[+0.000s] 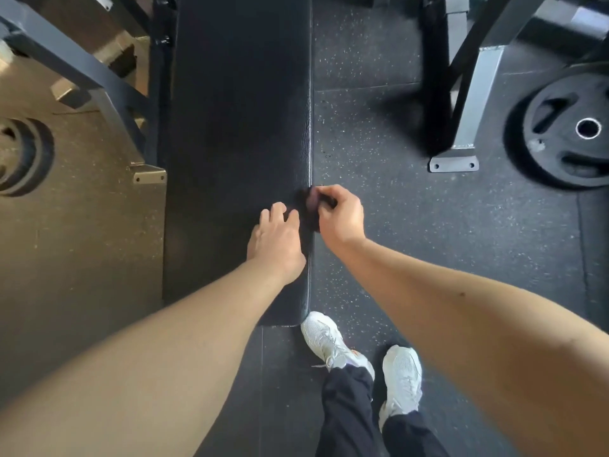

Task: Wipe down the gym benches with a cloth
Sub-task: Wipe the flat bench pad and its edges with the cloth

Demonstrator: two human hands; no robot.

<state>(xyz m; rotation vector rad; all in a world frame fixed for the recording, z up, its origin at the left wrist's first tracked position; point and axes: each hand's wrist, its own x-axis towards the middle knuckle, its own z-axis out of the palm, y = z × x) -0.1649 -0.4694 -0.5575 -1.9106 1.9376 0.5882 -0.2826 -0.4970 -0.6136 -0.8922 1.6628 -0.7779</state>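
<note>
Head view: right grip (342, 216) pinches dark cloth (311, 202) at bench (237, 110) edge; left grip (276, 239) rests there, fingers apart. Wiped extent unclear, probably mid-bench.

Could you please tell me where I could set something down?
Free: the far half of the black padded bench; the speckled rubber floor up to the grey steel rack foot. Crowded: the bench's near right edge, where left grip rests and right grip holds dark cloth.

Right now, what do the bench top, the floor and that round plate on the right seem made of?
Bench pad: likely black vinyl, faint sheen along its edge.
Floor: seemingly rubber matting, pale flecks, visible seams.
Weight plate: perhaps rubber-coated metal; matte black, bright ring at hole.
</note>
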